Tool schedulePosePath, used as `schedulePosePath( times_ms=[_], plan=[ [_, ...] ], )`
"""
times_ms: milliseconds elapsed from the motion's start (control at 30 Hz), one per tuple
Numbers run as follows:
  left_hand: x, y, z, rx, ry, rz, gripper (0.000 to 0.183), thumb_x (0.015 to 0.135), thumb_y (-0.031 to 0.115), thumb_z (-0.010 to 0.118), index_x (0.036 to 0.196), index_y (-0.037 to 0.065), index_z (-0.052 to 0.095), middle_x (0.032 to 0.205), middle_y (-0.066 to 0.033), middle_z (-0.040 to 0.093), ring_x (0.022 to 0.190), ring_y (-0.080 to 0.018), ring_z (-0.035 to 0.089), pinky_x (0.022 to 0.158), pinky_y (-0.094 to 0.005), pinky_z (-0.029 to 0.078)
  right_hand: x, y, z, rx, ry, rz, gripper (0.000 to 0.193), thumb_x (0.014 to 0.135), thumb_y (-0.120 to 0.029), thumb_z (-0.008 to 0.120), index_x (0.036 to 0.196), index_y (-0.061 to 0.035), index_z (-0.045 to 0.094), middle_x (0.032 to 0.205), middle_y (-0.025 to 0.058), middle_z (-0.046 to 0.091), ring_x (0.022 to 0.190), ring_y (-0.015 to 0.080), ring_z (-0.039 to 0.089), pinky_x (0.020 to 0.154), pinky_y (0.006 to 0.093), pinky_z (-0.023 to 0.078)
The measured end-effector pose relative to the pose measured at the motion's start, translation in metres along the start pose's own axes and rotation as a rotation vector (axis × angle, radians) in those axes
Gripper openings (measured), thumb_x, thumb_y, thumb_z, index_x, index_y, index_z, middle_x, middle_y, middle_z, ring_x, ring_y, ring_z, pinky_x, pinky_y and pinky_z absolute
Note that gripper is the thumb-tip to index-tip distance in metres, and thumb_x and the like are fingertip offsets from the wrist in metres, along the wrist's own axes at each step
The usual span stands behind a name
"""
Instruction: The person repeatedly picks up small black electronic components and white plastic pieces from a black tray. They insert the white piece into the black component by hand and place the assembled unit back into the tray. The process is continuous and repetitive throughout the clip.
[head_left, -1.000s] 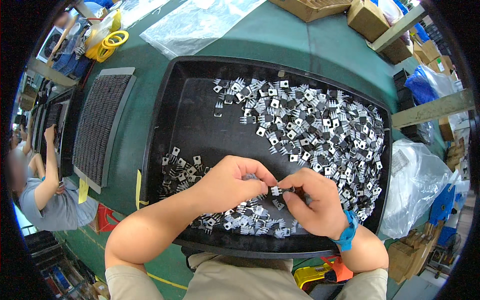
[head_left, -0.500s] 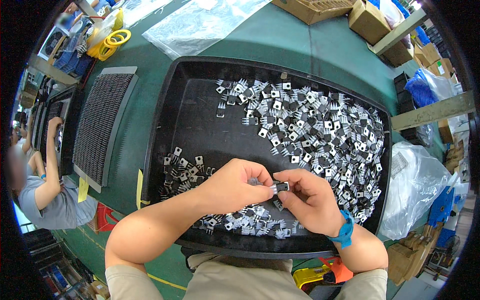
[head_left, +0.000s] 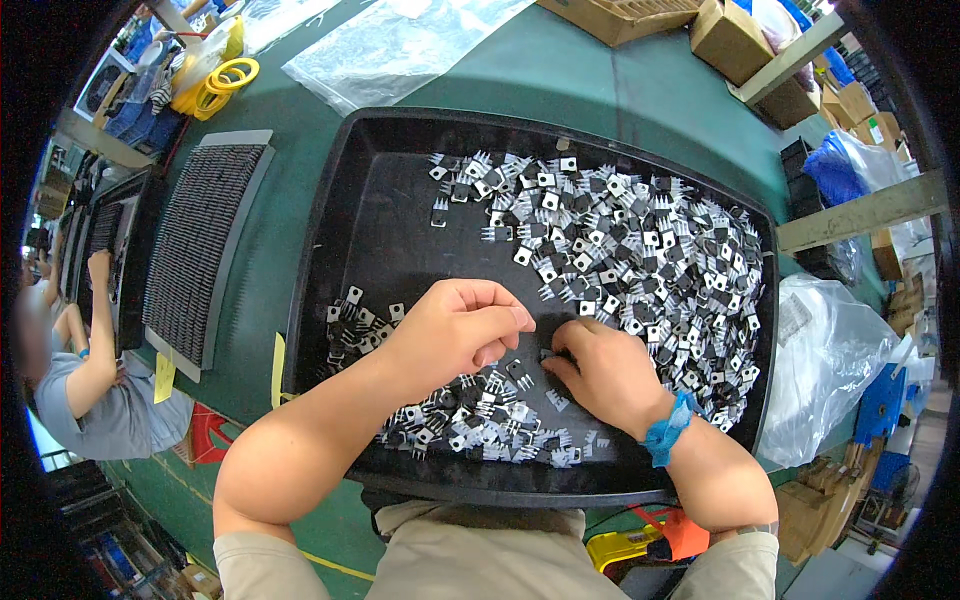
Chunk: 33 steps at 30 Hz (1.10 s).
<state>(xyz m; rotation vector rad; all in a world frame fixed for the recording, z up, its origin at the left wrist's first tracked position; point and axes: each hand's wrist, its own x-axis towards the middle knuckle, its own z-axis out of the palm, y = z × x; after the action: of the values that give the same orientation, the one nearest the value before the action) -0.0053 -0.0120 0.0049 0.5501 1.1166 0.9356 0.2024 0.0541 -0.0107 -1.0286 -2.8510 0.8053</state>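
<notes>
A large black tray lies before me, holding many transistors with black bodies, silvery tabs and metal legs. Above its middle is my left hand, thumb pressed against the curled fingers, with nothing visible in the pinch. Just below it a single transistor shows over the near pile. My right hand, a blue band at its wrist, reaches down beside the big right-hand heap. Its thumb stands apart from the bent fingers; their tips are partly hidden.
Left of the tray stands a rack of dark parts in dense rows. A co-worker sits at the far left, one hand at another black tray. Clear plastic bags lie to the right, cardboard boxes at the back.
The hands have drawn apart. The transistor they held between them is no longer in their fingertips. My left hand has risen a little; my right hand has turned fingers-down toward the tray.
</notes>
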Motion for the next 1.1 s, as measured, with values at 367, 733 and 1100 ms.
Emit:
schedulePosePath(
  times_ms=[367, 733, 1100],
  plan=[
    [0.000, -0.005, 0.007, 0.212, -0.092, -0.036, 0.017, 0.090, 0.022, 0.063, 0.091, 0.005, 0.066, 0.069, 0.0029, 0.058, 0.056, -0.0028, 0.048, 0.048, -0.0171, 0.037, -0.002, -0.028, -0.013, 0.538, 0.297, -0.032, 0.010, 0.080, -0.003, 0.065, 0.090, -0.0029, 0.065, 0.075, 0.0118, 0.063, 0.062, 0.0210, 0.061, 0.058, 0.0305, 0.048],
    [-0.002, 0.003, 0.003, 0.239, 0.023, 0.087, 0.012, 0.089, 0.016, 0.063, 0.091, 0.004, 0.064, 0.070, 0.0050, 0.056, 0.058, -0.0003, 0.044, 0.050, -0.0179, 0.035, -0.001, -0.015, 0.005, 0.035, -0.079, -0.242, 0.027, 0.082, -0.017, 0.066, 0.107, -0.0078, 0.061, 0.084, 0.0124, 0.059, 0.075, 0.0303, 0.062, 0.063, 0.0396, 0.050],
    [-0.010, 0.009, 0.009, 0.387, -0.030, 0.166, 0.011, 0.087, 0.012, 0.065, 0.092, 0.002, 0.065, 0.074, 0.0045, 0.058, 0.066, -0.0018, 0.047, 0.057, -0.0202, 0.039, -0.011, -0.019, -0.028, 0.680, 0.314, -0.029, 0.016, 0.080, -0.001, 0.062, 0.095, -0.0021, 0.056, 0.073, 0.0075, 0.056, 0.061, 0.0159, 0.054, 0.057, 0.0275, 0.044]
  ],
)
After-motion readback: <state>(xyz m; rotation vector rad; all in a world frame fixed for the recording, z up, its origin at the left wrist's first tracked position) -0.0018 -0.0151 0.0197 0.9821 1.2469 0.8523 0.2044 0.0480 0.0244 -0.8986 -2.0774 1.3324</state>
